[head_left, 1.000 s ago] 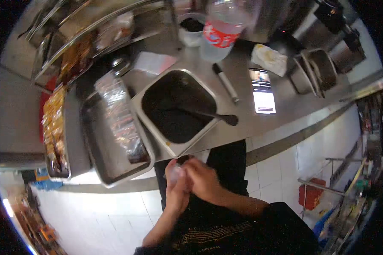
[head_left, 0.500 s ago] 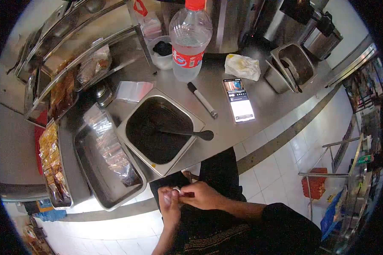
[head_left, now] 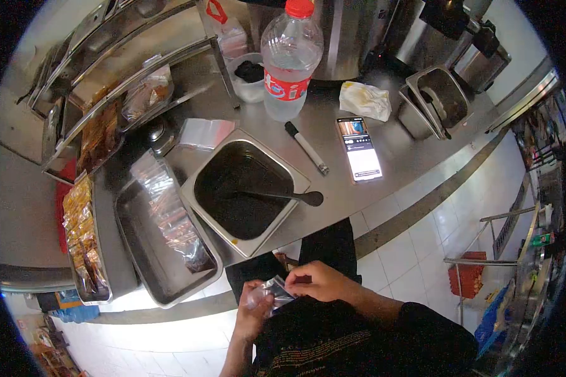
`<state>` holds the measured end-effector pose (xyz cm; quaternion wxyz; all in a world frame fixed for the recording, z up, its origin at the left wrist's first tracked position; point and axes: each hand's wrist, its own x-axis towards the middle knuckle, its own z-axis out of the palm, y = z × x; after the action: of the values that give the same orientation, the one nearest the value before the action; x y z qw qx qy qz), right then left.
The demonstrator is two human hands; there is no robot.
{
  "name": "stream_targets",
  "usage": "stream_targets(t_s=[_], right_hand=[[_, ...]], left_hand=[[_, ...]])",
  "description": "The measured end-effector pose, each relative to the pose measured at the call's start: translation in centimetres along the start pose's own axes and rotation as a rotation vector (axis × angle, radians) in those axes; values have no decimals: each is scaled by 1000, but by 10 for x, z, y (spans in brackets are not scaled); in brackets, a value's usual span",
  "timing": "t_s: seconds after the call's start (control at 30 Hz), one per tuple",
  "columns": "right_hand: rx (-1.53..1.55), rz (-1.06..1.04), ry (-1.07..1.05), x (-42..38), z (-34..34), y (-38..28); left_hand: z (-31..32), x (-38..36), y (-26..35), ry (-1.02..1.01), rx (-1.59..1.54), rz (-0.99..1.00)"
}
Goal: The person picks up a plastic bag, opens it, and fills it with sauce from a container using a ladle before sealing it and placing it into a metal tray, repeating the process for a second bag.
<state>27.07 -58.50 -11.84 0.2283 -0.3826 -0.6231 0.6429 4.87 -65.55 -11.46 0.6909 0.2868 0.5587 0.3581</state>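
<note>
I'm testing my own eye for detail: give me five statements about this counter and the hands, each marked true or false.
1. The left hand holds a clear bag, with the right hand at its edge. True.
2. The phone's screen is dark. False: the phone has a lit screen.
3. The marker lies between the pan and the phone. True.
4. The bottle's cap is blue. False: the cap on the bottle is red.
5. A black utensil reaches over the pan's rim. True.
</note>
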Motion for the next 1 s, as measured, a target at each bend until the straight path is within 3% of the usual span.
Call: stream_targets(t_s=[0.1, 0.2, 0.27, 0.3, 0.4, 0.43, 0.57, 0.67, 0.8, 0.9, 1.0], right_hand=[[108, 77, -123, -2, -8, -7], [40, 60, -131, -2, -19, -13], [-12, 42, -80, -3, -28, -16], [117, 64, -22, -4, -32, -17], [155, 84, 188, -11, -44, -28], [12, 73, 223, -12, -46, -28], [-170, -26, 213, -11, -24, -29], [-217, -143, 256, -4, -1, -34], [-236, -196, 309, 5, 17, -39], [-270, -231, 321, 9, 19, -43], [-360, -204, 260, 13, 24, -47]], left_hand=[[-10, 2, -22, 29, -151, -38], [-15, -4, -17, -169, -330, -64], [-15, -3, -13, -57, -375, -63], [-15, -1, -11, -1, -398, -62], [-24, 3, -17, 132, -103, -17], [-25, -2, -14, 86, 7, -6], [8, -5, 2, 132, 371, 206], [38, -1, 25, 188, 298, 457], [38, 10, 23, 346, 408, 484], [31, 5, 35, 303, 282, 288], [17, 4, 31, 203, 209, 271]])
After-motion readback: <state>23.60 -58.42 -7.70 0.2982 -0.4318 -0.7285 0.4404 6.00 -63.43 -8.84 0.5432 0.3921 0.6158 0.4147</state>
